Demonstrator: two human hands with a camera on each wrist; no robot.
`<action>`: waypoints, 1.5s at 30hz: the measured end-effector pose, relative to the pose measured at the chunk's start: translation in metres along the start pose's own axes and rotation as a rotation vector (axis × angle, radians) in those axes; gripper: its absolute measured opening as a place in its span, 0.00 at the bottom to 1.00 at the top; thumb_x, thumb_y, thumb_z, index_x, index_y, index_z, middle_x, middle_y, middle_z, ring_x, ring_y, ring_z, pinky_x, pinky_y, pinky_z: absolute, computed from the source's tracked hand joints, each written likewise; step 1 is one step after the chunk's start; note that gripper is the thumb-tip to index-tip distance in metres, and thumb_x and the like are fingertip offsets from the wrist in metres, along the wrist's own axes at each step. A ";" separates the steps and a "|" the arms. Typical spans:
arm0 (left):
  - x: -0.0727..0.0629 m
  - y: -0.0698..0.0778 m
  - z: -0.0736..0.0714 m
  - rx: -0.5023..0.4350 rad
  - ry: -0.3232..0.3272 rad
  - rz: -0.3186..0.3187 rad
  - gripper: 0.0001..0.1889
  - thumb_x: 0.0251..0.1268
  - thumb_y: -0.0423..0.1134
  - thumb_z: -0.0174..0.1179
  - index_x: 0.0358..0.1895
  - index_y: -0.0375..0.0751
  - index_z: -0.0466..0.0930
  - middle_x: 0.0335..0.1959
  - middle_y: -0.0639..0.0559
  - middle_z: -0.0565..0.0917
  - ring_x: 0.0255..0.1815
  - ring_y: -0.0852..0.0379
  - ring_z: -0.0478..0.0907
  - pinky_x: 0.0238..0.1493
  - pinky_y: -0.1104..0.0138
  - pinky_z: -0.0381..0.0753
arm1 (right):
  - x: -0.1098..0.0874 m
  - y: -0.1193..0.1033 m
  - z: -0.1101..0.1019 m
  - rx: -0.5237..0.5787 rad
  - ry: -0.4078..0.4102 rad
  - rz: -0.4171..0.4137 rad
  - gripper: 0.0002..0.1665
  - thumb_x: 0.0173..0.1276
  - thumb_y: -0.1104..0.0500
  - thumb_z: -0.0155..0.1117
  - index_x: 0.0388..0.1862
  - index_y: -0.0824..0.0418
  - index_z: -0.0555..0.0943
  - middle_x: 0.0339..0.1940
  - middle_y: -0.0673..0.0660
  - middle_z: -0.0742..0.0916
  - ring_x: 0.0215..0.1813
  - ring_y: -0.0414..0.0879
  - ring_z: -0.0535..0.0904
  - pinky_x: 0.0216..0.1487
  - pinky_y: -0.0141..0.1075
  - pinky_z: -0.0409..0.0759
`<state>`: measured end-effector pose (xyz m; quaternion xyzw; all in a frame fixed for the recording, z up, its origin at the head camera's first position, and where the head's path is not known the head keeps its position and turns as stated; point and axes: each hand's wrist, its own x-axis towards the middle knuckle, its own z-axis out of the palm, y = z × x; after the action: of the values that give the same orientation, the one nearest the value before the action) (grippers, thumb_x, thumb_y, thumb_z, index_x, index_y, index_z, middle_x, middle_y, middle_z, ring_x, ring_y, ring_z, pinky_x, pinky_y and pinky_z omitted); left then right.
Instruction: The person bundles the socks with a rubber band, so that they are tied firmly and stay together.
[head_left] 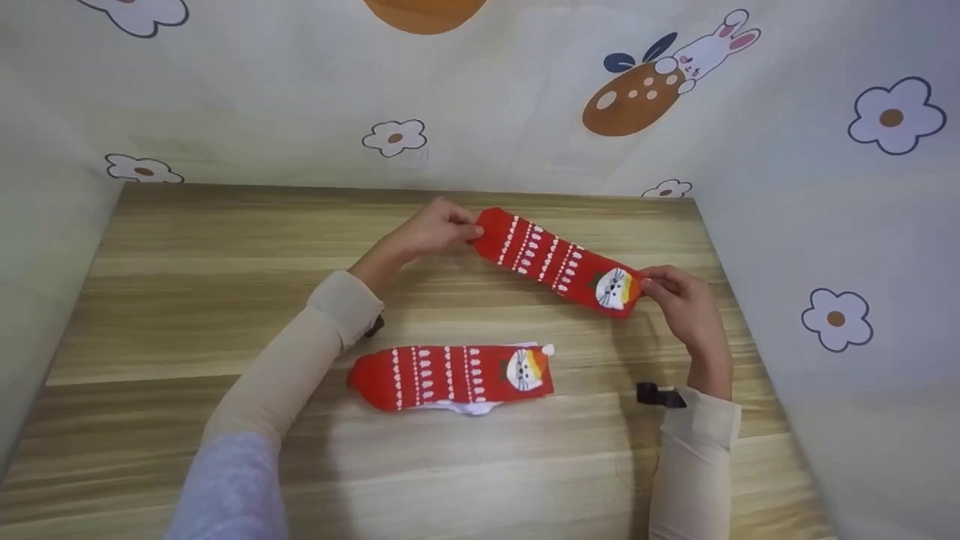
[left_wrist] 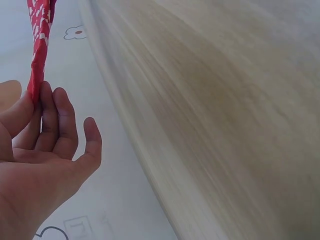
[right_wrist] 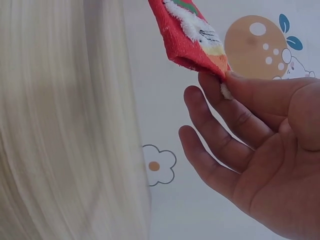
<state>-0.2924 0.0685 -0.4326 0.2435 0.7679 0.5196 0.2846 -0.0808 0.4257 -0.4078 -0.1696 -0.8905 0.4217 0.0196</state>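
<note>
A red sock (head_left: 536, 259) with white patterned rows and a white cat face hangs stretched between my two hands, above the table. My left hand (head_left: 439, 226) pinches its plain red toe end between thumb and fingers, as the left wrist view also shows. At the cat-face end, my right hand (head_left: 686, 304) pinches the cuff corner. In the right wrist view a small white pompom (right_wrist: 226, 91) pokes out by the pinching fingertips. A second, matching sock (head_left: 457, 377) lies flat on the table nearer to me, toe to the left. White material (head_left: 469, 407) shows from under it.
The wood-grain table (head_left: 187, 300) meets a pale cloth wall (head_left: 262, 97) printed with flowers at the back and sides. Dark straps (head_left: 660, 395) stick out at the sleeve cuffs. A loose thin thread (head_left: 630, 469) appears near the right forearm.
</note>
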 end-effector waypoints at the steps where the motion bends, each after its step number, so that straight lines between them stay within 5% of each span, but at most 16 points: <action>1: -0.001 -0.001 -0.001 -0.005 0.003 0.002 0.12 0.75 0.39 0.60 0.53 0.42 0.90 0.52 0.46 0.89 0.52 0.47 0.79 0.64 0.48 0.80 | 0.000 0.000 0.000 0.003 -0.005 0.001 0.21 0.79 0.48 0.60 0.59 0.61 0.83 0.53 0.62 0.90 0.51 0.38 0.83 0.63 0.42 0.73; 17: -0.022 -0.009 -0.007 0.030 0.037 0.046 0.13 0.76 0.41 0.60 0.56 0.44 0.89 0.52 0.48 0.89 0.52 0.47 0.79 0.54 0.59 0.80 | -0.005 -0.011 0.005 0.012 -0.066 -0.021 0.21 0.79 0.48 0.59 0.59 0.60 0.82 0.55 0.62 0.89 0.53 0.44 0.83 0.65 0.45 0.73; 27: -0.032 -0.018 -0.010 -0.005 0.069 0.078 0.13 0.75 0.39 0.61 0.54 0.41 0.89 0.51 0.46 0.90 0.50 0.50 0.79 0.61 0.49 0.81 | -0.009 -0.020 0.005 -0.004 -0.092 -0.080 0.18 0.80 0.51 0.59 0.58 0.61 0.83 0.52 0.62 0.90 0.52 0.42 0.84 0.64 0.45 0.74; 45: -0.054 -0.031 -0.017 -0.011 0.103 0.042 0.13 0.75 0.45 0.62 0.54 0.46 0.89 0.51 0.50 0.90 0.53 0.49 0.78 0.59 0.51 0.80 | -0.009 -0.027 0.014 -0.067 -0.125 -0.141 0.14 0.80 0.53 0.59 0.57 0.58 0.84 0.49 0.58 0.91 0.52 0.49 0.85 0.60 0.45 0.76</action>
<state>-0.2674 0.0104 -0.4469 0.2310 0.7734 0.5416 0.2349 -0.0825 0.3968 -0.3950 -0.0806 -0.9132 0.3992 -0.0121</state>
